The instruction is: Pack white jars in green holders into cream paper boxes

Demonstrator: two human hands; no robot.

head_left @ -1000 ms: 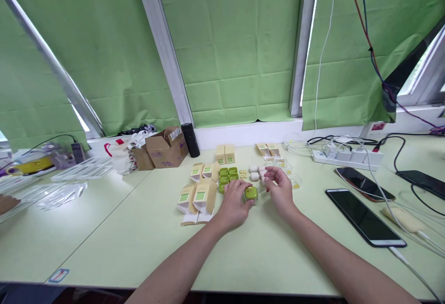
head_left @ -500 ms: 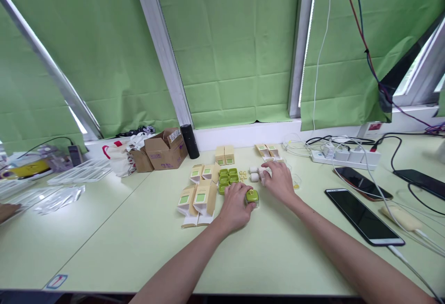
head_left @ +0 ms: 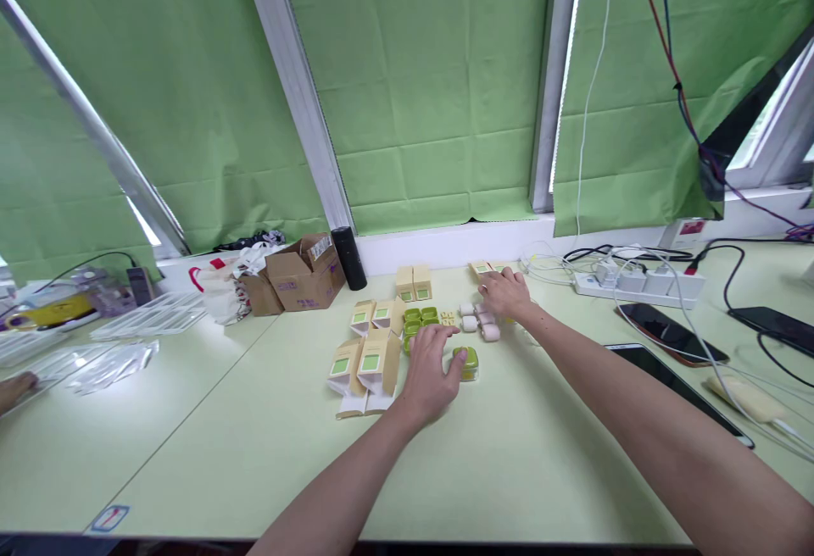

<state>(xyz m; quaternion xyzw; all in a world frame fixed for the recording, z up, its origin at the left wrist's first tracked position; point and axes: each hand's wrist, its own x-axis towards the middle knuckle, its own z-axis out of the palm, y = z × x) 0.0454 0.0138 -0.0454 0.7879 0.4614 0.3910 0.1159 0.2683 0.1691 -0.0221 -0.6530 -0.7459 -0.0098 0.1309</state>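
Note:
A small clear container with a green lid [head_left: 470, 359] stands on the table. Beside its left edge is my left hand [head_left: 433, 371], fingers spread and thumb close against the lid; I cannot tell whether it touches. Farther back, my right hand [head_left: 507, 293] reaches out with bent fingers beside the small cartons [head_left: 484, 268], its palm side hidden. Just in front of that hand lie several white and pale pink rounded pieces [head_left: 487, 324]. Green lids or cups [head_left: 420, 317] and tiny yellow pieces [head_left: 448, 319] are grouped beyond my left hand.
Cream cartons with green labels [head_left: 370, 361] stand left of my left hand, two more cartons [head_left: 413, 283] behind. A cardboard box [head_left: 305, 272] and black cylinder [head_left: 348, 259] are at the back. Phones [head_left: 674, 331], cables and a power strip [head_left: 639, 285] lie right. Another person's hand [head_left: 18, 391] is far left.
My right hand has moved back from the white and pink pieces, which now show. My left hand has loosened from the green-lidded container, its fingers now spread.

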